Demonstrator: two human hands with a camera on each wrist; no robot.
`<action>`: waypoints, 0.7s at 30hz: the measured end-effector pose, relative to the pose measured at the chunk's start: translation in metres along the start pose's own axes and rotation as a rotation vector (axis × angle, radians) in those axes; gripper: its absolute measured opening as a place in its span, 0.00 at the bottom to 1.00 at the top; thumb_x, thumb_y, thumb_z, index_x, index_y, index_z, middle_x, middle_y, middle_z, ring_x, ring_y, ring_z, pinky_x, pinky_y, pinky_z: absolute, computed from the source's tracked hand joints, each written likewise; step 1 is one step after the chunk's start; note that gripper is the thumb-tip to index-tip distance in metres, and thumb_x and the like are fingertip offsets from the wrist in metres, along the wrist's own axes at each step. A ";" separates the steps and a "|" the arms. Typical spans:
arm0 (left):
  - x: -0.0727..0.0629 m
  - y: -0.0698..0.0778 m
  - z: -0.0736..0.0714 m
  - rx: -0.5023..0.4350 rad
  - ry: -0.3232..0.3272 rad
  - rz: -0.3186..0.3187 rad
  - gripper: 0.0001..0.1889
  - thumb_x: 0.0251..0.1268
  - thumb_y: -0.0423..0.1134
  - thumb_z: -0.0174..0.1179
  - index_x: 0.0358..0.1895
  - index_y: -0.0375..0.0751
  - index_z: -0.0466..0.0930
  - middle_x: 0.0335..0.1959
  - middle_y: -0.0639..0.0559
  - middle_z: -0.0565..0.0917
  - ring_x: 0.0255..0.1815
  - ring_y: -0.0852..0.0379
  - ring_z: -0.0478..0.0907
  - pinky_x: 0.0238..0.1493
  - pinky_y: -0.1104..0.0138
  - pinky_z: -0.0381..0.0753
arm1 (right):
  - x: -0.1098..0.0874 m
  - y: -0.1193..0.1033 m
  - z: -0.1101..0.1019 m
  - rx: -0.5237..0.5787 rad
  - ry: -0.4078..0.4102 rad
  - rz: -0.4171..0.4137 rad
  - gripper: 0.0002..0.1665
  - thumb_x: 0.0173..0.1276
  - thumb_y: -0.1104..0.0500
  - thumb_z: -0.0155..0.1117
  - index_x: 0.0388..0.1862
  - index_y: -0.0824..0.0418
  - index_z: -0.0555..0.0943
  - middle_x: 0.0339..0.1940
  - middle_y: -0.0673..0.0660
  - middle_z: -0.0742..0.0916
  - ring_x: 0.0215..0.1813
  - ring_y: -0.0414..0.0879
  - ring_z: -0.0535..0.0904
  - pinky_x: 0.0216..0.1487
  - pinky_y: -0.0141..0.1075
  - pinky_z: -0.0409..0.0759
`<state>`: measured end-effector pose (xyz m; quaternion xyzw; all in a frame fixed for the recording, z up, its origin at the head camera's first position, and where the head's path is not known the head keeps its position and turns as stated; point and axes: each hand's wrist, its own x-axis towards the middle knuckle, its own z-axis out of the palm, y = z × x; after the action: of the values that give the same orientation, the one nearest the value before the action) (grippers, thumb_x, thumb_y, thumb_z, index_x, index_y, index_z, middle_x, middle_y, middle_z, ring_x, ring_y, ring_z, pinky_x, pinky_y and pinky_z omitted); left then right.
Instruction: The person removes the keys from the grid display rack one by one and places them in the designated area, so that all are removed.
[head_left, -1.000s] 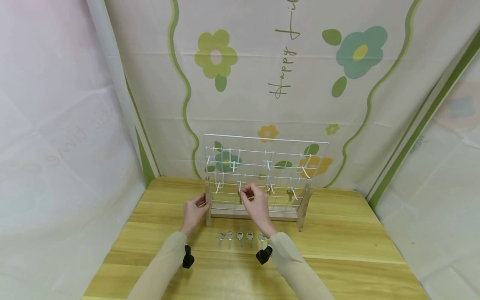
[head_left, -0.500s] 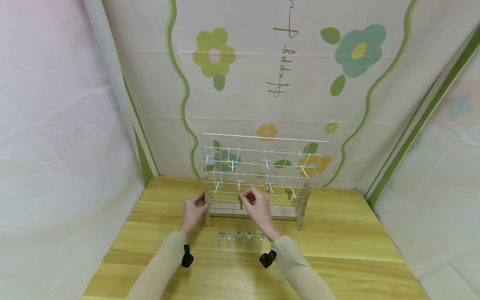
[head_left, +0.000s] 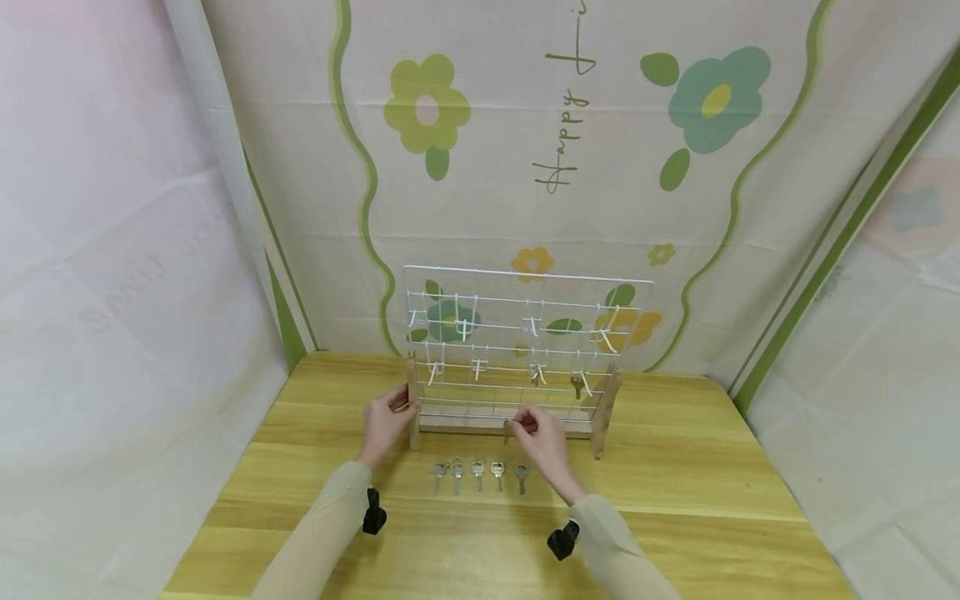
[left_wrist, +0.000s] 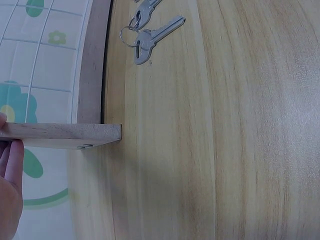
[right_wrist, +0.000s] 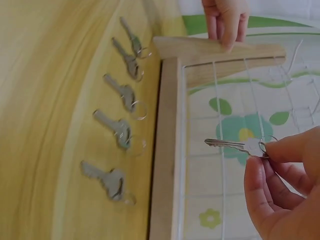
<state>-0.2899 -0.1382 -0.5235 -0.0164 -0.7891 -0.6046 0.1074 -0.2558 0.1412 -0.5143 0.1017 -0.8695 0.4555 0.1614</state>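
Note:
A white wire rack (head_left: 528, 276) with hooks stands on wooden legs. At its left end, my left hand (head_left: 386, 427) grips the wooden leg (left_wrist: 60, 131) between thumb and fingers. My right hand (head_left: 546, 446) pinches a key (right_wrist: 232, 144) by its bow and small ring, low in front of the rack; the blade points away from the fingertips. Two keys hang from the rack's lower hooks, one being the right-hand hanging key (head_left: 577, 386). In front of the rack, several silver keys with rings lie in a row on the table, including the rightmost key (head_left: 522, 477).
The rack's wooden base bar (head_left: 468, 423) runs just behind the row of keys. White hooks such as the upper right hook (head_left: 606, 340) stick out toward me. The wooden table (head_left: 675, 467) is enclosed by printed cloth (head_left: 465, 200) at the back and sides.
My right hand has drawn the key down off a lower hook, then moved right and toward me with it. The left hand has stayed on the leg.

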 end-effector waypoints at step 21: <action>0.008 -0.018 0.004 -0.009 0.019 0.001 0.23 0.61 0.26 0.65 0.60 0.26 0.77 0.57 0.30 0.82 0.57 0.37 0.83 0.52 0.65 0.88 | -0.025 0.058 -0.023 -0.125 -0.096 0.108 0.06 0.64 0.66 0.68 0.28 0.60 0.80 0.25 0.53 0.85 0.27 0.37 0.77 0.26 0.24 0.77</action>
<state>-0.3009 -0.1404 -0.5401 -0.0117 -0.7854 -0.6080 0.1152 -0.2472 0.1932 -0.5557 0.0662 -0.9072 0.4030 0.1009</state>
